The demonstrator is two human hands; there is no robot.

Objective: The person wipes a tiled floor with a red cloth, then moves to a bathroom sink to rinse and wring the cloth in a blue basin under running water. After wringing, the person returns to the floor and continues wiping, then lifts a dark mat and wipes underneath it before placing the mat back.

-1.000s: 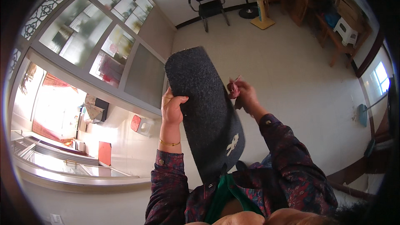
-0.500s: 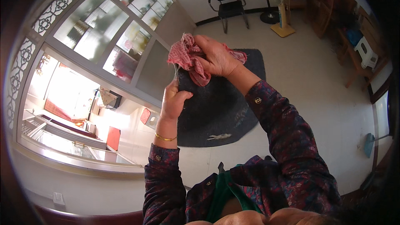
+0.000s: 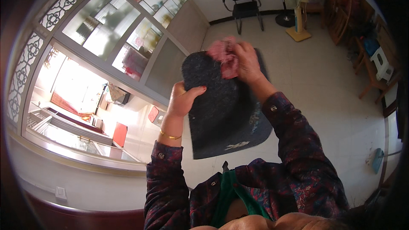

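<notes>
A dark grey mat (image 3: 217,106) hangs in front of me, with a small white figure and some bluish marks near its lower edge. My left hand (image 3: 184,99) grips its left side, thumb lying over the face and fingers hidden behind. Bunched in my right hand (image 3: 249,61) is a pink cloth (image 3: 229,55), slightly blurred. The cloth lies over the upper part of the mat, and my right fingers are closed round it. Behind my right wrist, the mat's right edge is partly covered.
A black armchair (image 3: 243,2) stands by the far wall, with a fan (image 3: 298,15) on a yellow base to its right. A white stool (image 3: 382,64) rests on a wooden bench at the right. Glazed partition panels (image 3: 102,21) run along the left. A blue dustpan (image 3: 377,160) is at the lower right.
My right hand and the cloth have moved right and slightly down, uncovering the mat's upper left corner. The mat is tilted differently, its lower edge now nearer me. The cloth looks more bunched.
</notes>
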